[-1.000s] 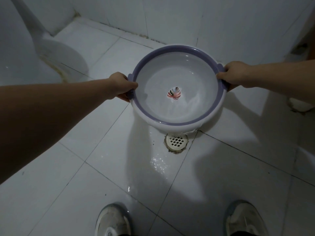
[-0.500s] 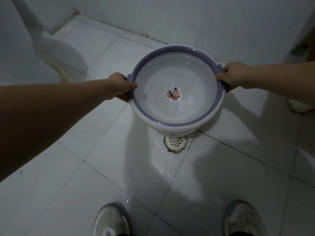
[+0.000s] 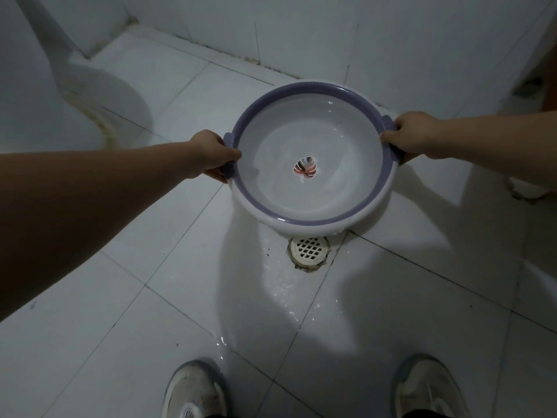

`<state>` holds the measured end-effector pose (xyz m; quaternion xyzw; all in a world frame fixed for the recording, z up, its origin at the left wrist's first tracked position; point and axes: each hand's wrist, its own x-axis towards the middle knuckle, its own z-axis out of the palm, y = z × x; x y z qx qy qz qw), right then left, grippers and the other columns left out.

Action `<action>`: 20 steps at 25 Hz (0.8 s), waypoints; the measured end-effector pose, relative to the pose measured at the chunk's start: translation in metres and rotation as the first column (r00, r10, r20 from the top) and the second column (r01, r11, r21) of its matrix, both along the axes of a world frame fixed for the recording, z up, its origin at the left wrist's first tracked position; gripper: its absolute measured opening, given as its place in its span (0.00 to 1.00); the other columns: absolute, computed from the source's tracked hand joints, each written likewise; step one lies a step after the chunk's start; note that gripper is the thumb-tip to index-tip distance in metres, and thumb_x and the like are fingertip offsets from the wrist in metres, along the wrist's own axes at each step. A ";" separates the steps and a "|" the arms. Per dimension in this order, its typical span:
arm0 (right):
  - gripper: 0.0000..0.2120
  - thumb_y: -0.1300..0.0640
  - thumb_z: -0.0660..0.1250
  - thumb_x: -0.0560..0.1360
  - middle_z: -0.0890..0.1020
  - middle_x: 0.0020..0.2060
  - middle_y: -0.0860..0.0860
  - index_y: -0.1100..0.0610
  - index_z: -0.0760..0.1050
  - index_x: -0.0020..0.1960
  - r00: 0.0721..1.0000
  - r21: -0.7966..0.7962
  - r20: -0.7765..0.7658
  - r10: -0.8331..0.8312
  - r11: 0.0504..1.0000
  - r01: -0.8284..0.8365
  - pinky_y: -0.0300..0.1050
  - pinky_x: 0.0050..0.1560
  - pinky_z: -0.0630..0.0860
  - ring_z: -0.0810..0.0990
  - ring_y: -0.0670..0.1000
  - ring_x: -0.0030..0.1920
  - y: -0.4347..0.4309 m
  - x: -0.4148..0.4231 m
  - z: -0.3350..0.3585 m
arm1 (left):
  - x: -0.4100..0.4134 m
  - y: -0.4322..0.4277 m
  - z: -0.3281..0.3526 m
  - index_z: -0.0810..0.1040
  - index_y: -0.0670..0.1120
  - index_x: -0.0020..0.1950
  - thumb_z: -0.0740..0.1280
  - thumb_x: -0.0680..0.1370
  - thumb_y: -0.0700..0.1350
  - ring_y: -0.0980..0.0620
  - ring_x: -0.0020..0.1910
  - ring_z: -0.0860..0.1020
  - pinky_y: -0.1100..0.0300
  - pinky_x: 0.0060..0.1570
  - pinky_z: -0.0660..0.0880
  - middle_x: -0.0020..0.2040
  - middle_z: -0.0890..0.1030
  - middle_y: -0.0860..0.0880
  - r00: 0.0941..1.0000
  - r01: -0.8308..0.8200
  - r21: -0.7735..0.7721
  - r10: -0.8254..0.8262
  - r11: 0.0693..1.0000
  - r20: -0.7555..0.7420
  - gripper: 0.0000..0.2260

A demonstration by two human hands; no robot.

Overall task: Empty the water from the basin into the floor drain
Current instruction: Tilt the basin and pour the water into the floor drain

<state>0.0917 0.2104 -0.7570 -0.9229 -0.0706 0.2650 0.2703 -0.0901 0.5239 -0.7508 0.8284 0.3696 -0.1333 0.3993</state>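
A round white basin [image 3: 271,194] with a purple rim and a small leaf picture at its bottom hangs just above the floor, tilted toward me. My left hand [image 3: 212,155] grips its left handle and my right hand [image 3: 411,135] grips its right handle. Only a thin film of water shows inside. The round white floor drain [image 3: 309,248] with a grid cover lies right below the basin's near edge. Wet patches and droplets spread on the tiles [image 3: 286,294] around and in front of the drain.
A white toilet base [image 3: 99,95] stands at the left. The tiled wall [image 3: 301,34] runs close behind the basin. My two white shoes [image 3: 193,390] [image 3: 428,387] stand at the bottom of the view, either side of the wet streak.
The basin has stayed tilted over the drain in both hands. The water inside has thinned out, and the wet area on the floor in front of the drain has spread toward my shoes.
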 end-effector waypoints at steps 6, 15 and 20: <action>0.12 0.55 0.61 0.80 0.79 0.35 0.57 0.64 0.73 0.52 1.000 -0.001 0.005 0.009 1.000 -0.009 0.44 0.29 0.76 0.81 0.57 0.33 -0.001 0.001 -0.002 | -0.001 -0.001 -0.001 0.75 0.37 0.62 0.70 0.78 0.43 0.44 0.40 0.84 0.52 0.39 0.82 0.46 0.82 0.42 1.000 -0.001 -0.013 0.001 1.000 0.008 0.16; 0.13 0.55 0.61 0.80 0.79 0.33 0.58 0.66 0.73 0.49 1.000 0.025 0.015 0.012 1.000 -0.012 0.40 0.22 0.75 0.80 0.57 0.30 -0.004 0.001 -0.005 | -0.003 0.001 -0.004 0.76 0.38 0.57 0.70 0.77 0.41 0.47 0.34 0.84 0.60 0.23 0.80 0.42 0.82 0.42 1.000 -0.005 -0.007 0.005 1.000 0.024 0.11; 0.14 0.54 0.61 0.80 0.79 0.34 0.59 0.67 0.74 0.51 1.000 0.025 0.012 0.013 1.000 -0.013 0.46 0.32 0.79 0.81 0.59 0.32 -0.006 -0.001 -0.007 | -0.005 0.001 -0.008 0.76 0.40 0.54 0.70 0.77 0.42 0.48 0.33 0.84 0.61 0.24 0.79 0.42 0.82 0.43 1.000 0.009 0.011 -0.009 1.000 0.022 0.09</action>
